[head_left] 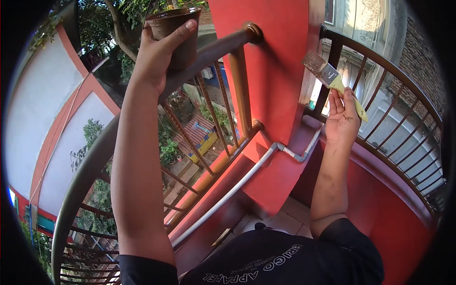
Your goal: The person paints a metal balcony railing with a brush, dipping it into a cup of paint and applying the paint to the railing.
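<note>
My left hand (164, 50) is wrapped round a dark brown plastic pot (183, 47), thumb near its rim, at the top of the view. The pot is right at the curved brown handrail (218, 43). On the right, my right hand (344, 114) pinches the yellow-green handle of a paintbrush (327, 76) between thumb and fingers. The brush tilts up to the left, its wide bristles stained brown and its metal band showing. The pot's contents are hidden from this angle.
A red pillar (266, 71) stands between the two railing sections. A white pipe (223, 202) runs along the red ledge. Rusty bars (187, 128) stand below the handrail, with a yard (199, 133) far beneath. Another dark railing (394, 76) curves along the right.
</note>
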`<state>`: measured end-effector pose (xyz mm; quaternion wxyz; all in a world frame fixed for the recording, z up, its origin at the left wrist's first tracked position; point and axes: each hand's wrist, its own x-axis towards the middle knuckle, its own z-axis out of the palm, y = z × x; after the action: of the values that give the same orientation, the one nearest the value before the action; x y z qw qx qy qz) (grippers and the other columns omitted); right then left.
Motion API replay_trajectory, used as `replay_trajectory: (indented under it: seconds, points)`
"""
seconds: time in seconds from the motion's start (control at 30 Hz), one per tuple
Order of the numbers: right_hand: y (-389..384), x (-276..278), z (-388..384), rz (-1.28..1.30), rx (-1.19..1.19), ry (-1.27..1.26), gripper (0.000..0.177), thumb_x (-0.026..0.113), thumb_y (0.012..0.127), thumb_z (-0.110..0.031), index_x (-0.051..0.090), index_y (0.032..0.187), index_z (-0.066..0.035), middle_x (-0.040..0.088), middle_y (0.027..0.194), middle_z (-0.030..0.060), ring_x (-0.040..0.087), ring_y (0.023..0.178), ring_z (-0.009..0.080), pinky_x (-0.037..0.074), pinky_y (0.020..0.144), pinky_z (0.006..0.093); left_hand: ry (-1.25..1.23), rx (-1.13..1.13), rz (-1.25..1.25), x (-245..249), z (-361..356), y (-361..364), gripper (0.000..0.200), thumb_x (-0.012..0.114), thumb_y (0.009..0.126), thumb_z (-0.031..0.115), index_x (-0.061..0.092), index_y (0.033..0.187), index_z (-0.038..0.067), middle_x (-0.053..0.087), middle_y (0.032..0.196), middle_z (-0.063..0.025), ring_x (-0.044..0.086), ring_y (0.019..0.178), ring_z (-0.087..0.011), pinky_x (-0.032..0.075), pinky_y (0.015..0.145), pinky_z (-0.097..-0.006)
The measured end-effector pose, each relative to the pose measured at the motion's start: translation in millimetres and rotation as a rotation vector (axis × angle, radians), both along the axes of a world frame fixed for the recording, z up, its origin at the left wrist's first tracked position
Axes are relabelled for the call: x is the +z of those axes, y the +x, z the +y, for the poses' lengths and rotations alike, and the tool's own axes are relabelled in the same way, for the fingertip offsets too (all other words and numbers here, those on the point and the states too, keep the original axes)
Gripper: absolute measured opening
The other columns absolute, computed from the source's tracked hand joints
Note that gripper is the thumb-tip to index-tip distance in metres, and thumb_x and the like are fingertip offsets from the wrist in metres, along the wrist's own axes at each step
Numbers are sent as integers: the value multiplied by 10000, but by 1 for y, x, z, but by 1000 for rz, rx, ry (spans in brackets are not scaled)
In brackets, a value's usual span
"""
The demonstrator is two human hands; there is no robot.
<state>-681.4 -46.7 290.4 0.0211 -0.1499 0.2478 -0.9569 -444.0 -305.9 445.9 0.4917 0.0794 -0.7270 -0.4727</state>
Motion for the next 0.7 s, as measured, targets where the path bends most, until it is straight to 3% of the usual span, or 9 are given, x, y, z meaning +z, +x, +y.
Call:
replay_trajectory:
  seconds: [0.07,0.1,0.2,0.27,0.33,0.4,0.53,0.7]
  points:
    - [6,13,6,82,18,7,174,705,920,-68,672,1075,5,724,977,123,722,934,221,581,876,334,-14,29,-9,-2,-6,-2,1133,942,649,427,299,1457,-39,591,1282,-192,604,1190,-263,483,1030,-387]
    - [11,23,8,122,15,11,203,700,917,-53,661,1108,5,726,1000,125,724,949,226,583,884,338,-50,-16,45,-3,-7,-3,763,895,756,353,494,1325,40,634,1209,-107,626,1108,-196,531,938,-364]
    - [29,55,7,294,30,24,246,694,915,-39,641,1150,12,727,1013,133,724,965,226,582,896,339,-77,-36,49,-4,-1,-2,804,909,732,375,486,1320,25,632,1222,-130,634,1104,-206,526,945,-350]
    - [37,79,1,396,25,78,276,690,913,-29,623,1174,30,726,1029,135,725,966,222,598,850,326,-67,55,39,-5,0,-3,937,937,679,395,427,1353,-9,633,1209,-153,638,1103,-222,519,956,-345]
    - [34,106,-6,500,13,127,270,689,912,-26,624,1165,39,726,1028,135,728,953,220,607,814,321,-132,-11,-1,2,6,3,958,941,672,380,408,1365,-10,633,1213,-158,636,1112,-231,514,967,-346]
    - [44,141,-21,571,-13,161,275,712,903,-65,631,1143,41,723,992,132,730,888,211,596,715,298,-114,109,10,-5,-9,-6,1483,970,556,475,19,1519,-132,550,1358,-264,571,1264,-286,447,1063,-331]
    - [51,203,-49,664,39,218,256,758,874,-173,662,1039,-4,712,942,124,715,814,224,524,605,279,-103,-5,95,-3,7,3,1554,1002,540,386,-100,1512,-116,561,1344,-252,581,1245,-286,451,1065,-343]
    - [60,249,-84,798,167,374,240,694,868,-199,651,1014,-13,697,868,103,703,756,225,526,631,301,-151,83,70,-5,11,8,1575,997,534,423,-115,1516,-107,580,1310,-274,597,1229,-315,474,1043,-362]
